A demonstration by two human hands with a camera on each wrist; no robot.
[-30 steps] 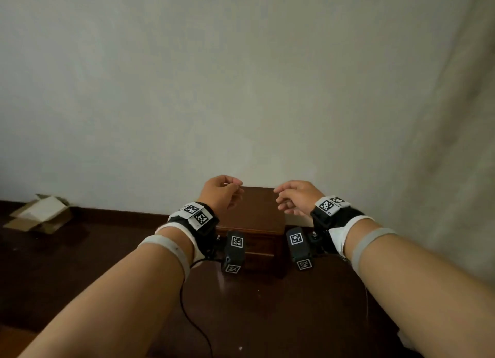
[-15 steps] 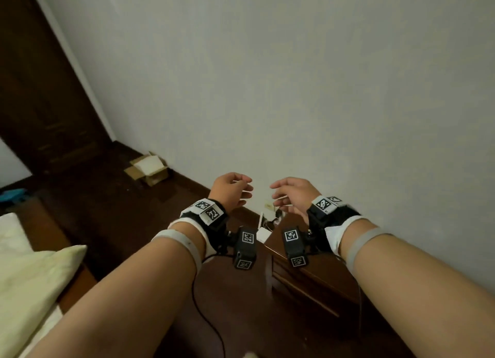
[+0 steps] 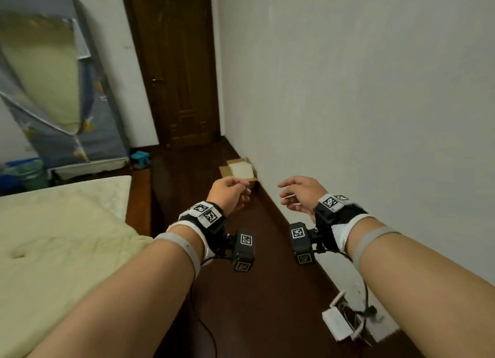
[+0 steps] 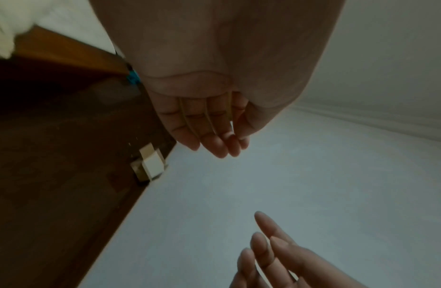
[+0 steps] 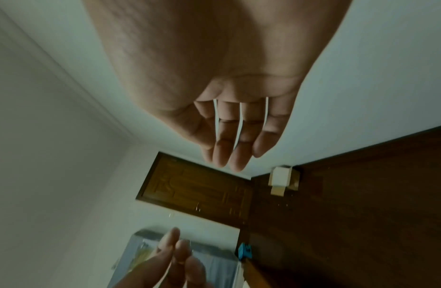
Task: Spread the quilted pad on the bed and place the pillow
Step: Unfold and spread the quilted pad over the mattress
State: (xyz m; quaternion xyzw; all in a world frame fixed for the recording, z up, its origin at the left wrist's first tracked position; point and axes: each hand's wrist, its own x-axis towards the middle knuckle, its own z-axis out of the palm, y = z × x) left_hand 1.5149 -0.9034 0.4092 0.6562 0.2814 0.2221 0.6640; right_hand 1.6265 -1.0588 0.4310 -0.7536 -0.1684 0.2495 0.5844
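Head view shows both forearms held out over a dark wooden floor [image 3: 241, 304], neither hand grasping anything: the left hand [image 3: 227, 194] has loosely curled fingers, and the right hand [image 3: 300, 194] hangs relaxed with its fingers spread. Well to the left of the left hand lies the bed [image 3: 139, 202], with a pale yellow quilted pad [image 3: 53, 250] lying over it in soft folds; no pillow can be made out. Just beyond the left hand, against the white wall [image 3: 375, 116], sits an open cardboard box [image 3: 238, 170]. Farther ahead stand a brown door [image 3: 176, 63] and, to the left of it, a grey fabric wardrobe [image 3: 53, 90]. Left wrist view shows the left hand [image 4: 214, 87] from below, palm bare and fingers gently bent, with the right hand's fingers [image 4: 271, 233] below it and the box [image 4: 150, 165] to the left of them. Right wrist view shows the right hand [image 5: 227, 97] empty and slack, the door [image 5: 197, 191] beyond its fingertips, and the left hand's fingers [image 5: 170, 253] lower in the frame.
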